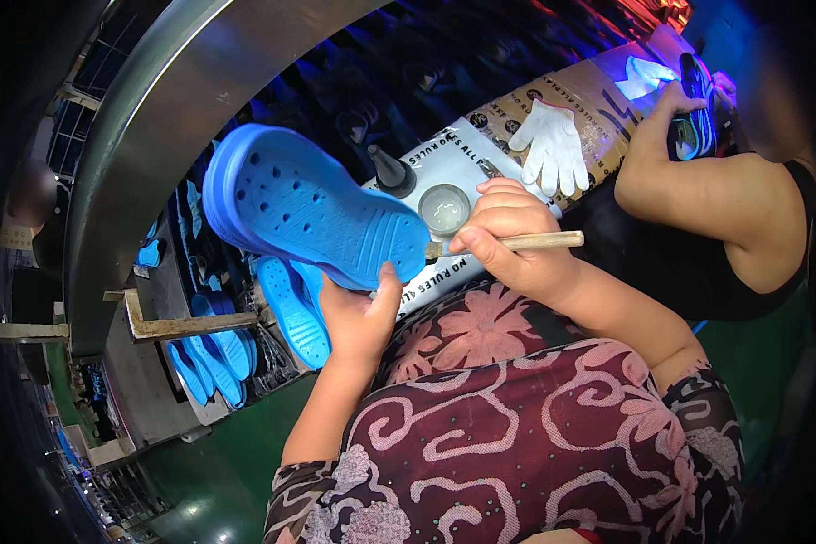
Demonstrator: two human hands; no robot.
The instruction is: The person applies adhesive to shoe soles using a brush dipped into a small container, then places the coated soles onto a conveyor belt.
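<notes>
Firstly, the fingers of the left hand (358, 317) are curled around the heel end of a blue clog (313, 213), with the thumb pressed flat on the sole near its edge; the other fingers are hidden behind the shoe. This hand holds the clog up with the sole turned to the camera, the toe pointing up and to the left. The left forearm rises from the lower edge, almost upright.

The fingers of the right hand (512, 240) are pressed together and pinch a wooden brush handle (539, 241), which lies nearly level; its tip touches the heel edge of the clog. The right wrist bends inward, and the forearm comes from the lower right in a patterned sleeve.

Just behind the hands, a small round cup (444, 208) and a dark nozzle bottle (390, 172) stand on the cardboard-covered counter (607, 82). A white glove (553, 145) lies further on it. More blue clogs (213, 354) lie at the left below.
</notes>
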